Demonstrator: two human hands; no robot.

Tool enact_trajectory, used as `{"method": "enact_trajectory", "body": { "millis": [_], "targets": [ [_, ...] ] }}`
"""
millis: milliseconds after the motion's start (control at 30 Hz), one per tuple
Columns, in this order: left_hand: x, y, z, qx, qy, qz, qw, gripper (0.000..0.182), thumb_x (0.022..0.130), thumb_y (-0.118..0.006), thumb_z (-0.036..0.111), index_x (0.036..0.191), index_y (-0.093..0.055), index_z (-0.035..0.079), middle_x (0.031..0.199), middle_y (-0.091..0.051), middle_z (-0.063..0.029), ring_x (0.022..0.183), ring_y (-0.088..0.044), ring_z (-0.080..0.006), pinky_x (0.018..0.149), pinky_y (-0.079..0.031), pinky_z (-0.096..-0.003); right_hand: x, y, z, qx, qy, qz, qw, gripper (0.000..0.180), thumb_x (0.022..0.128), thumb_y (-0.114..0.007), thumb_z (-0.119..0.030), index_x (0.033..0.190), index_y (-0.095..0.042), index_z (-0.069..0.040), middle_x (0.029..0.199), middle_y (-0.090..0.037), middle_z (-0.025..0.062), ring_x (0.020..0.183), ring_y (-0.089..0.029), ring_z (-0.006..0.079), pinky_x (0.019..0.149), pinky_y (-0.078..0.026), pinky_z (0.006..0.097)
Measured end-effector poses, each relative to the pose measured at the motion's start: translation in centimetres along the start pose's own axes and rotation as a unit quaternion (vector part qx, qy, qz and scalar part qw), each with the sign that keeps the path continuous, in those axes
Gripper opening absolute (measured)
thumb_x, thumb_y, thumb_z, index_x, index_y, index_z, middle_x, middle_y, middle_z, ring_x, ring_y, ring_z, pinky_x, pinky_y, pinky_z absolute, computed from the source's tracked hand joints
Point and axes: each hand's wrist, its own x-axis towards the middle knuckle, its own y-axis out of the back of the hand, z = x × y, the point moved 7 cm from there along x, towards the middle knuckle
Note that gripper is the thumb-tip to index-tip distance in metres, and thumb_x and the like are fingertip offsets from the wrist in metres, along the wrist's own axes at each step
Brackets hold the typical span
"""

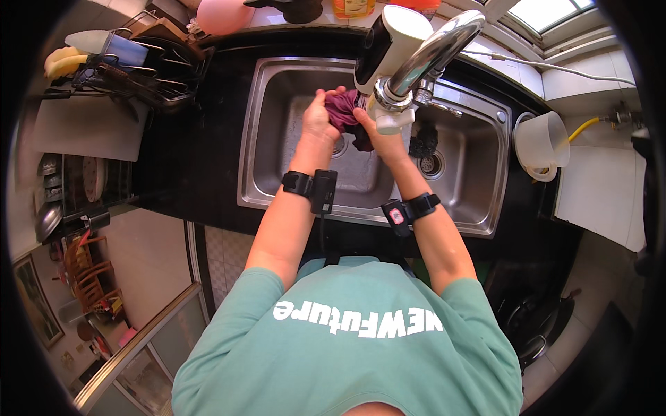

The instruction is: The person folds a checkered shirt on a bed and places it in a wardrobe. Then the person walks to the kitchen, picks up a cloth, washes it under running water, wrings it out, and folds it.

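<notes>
Over the left basin of a stainless-steel double sink, both hands grip a bunched maroon cloth. My left hand has the cloth's left side, with its fingertips showing at the top. On the right side, my right hand holds the cloth with its thumb across it; its other fingers are largely hidden. A chrome faucet with a white and black body hangs above the right hand and covers part of it. A dark mesh scrubber lies on the sink near the right drain.
A wire rack with utensils and a yellow sponge stands at the left, beside a pale board. A translucent plastic jug is right of the sink. Bottles and a pink round object line the back ledge.
</notes>
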Motion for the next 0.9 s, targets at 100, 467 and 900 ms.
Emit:
{"method": "enact_trajectory", "body": {
  "millis": [100,467,900],
  "targets": [
    [0.5,3.3,1.6,-0.023,-0.004,0.062,0.998,0.041,0.108,-0.031,0.033,0.107,-0.06,0.004,0.116,-0.066,-0.0143,0.108,-0.062,-0.0327,0.099,-0.049,-0.0528,0.3,1.9,0.9,0.266,-0.114,0.043,0.956,0.032,0.086,-0.062,0.0,0.117,-0.063,-0.004,0.096,-0.069,0.0056,0.088,-0.066,0.0185,0.076,-0.054,0.0309],
    [-3.7,-1.9,-2.5,0.0,0.131,-0.145,0.981,0.043,0.092,-0.067,0.036,0.116,-0.063,0.0,0.114,-0.069,-0.0149,0.105,-0.066,-0.0278,0.097,-0.051,-0.0429,-2.3,1.0,3.2,0.355,-0.308,0.088,0.879,0.061,0.095,-0.041,-0.06,0.129,-0.06,-0.012,0.121,-0.066,0.0053,0.114,-0.059,0.023,0.098,-0.043,0.0432],
    [-11.1,-9.4,-2.4,0.6,-0.383,-0.267,0.65,0.047,0.076,-0.068,0.018,0.118,-0.059,0.002,0.125,-0.057,-0.0183,0.116,-0.052,-0.0347,0.104,-0.036,-0.0416,0.0,-1.4,1.3,0.587,-0.186,-0.018,0.788,0.08,0.09,-0.039,-0.074,0.129,-0.055,-0.006,0.127,-0.061,0.0105,0.111,-0.061,0.0275,0.099,-0.048,0.0439]
  ]
}}
